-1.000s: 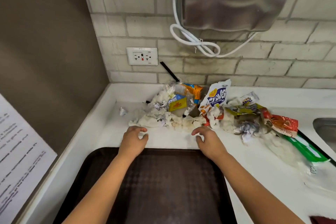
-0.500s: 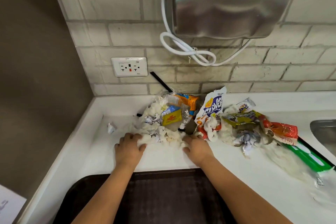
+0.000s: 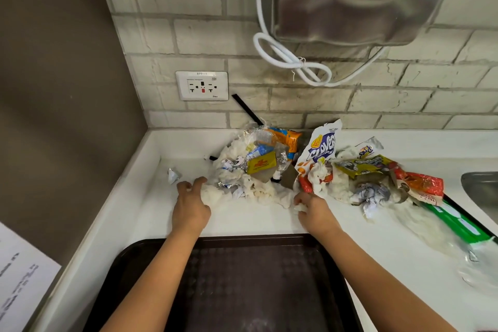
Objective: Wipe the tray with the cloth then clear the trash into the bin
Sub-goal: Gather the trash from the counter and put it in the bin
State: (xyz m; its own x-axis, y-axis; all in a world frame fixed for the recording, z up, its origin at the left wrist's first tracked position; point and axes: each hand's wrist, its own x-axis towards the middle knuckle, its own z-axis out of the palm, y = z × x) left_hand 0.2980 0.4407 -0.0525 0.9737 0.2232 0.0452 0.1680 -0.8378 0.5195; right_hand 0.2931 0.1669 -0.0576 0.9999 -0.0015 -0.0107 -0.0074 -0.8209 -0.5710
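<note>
Both hands are at the near edge of the trash pile (image 3: 258, 167) on the white worktop (image 3: 151, 213). The left hand (image 3: 190, 206) has its fingers curled into crumpled white tissue (image 3: 215, 194). The right hand (image 3: 314, 209) pinches a small wad of tissue. The dark tray (image 3: 331, 264) lies just behind the wrists, nearer to the person.

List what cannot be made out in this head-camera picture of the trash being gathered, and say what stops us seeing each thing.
- Bin: out of frame.
- Cloth: not identifiable; only crumpled tissues show.
- Tray: near side cut off by the bottom edge.
- Left hand and right hand: fingertips buried in tissue, grip unclear.
- Sink: cut by the right edge.
- Paper notice: print blurred, cut by the left edge.
</note>
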